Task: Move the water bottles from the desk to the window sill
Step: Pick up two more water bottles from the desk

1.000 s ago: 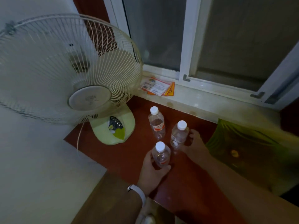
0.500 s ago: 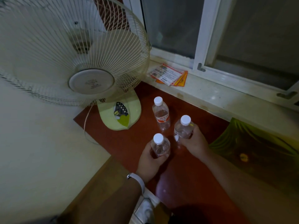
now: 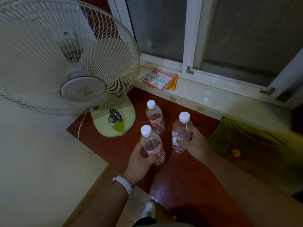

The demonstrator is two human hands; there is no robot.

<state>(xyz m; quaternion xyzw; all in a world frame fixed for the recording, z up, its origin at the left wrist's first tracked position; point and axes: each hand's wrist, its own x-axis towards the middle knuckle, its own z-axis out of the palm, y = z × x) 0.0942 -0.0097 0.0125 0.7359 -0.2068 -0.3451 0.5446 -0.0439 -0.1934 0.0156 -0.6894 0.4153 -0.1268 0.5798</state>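
Three clear water bottles with white caps are over the red desk [image 3: 188, 174]. My left hand [image 3: 139, 163] grips the near bottle [image 3: 151, 143] around its lower half. My right hand [image 3: 195, 145] grips the right bottle [image 3: 182, 130] by its lower part. Both held bottles are upright; I cannot tell whether they touch the desk. A third bottle [image 3: 155, 117] with a red label stands free behind them. The pale window sill [image 3: 213, 99] runs along the far edge of the desk below the window.
A big white fan [image 3: 65, 59] with a green base [image 3: 114, 122] stands at the desk's left. Orange and white cards [image 3: 159, 78] lie on the sill's left end. A green patterned thing [image 3: 246, 145] lies on the desk at the right. The window frame [image 3: 190, 46] rises behind.
My right hand has closed around the right bottle. The left hand kept its hold on the near bottle. The camera has moved closer and a little lower.
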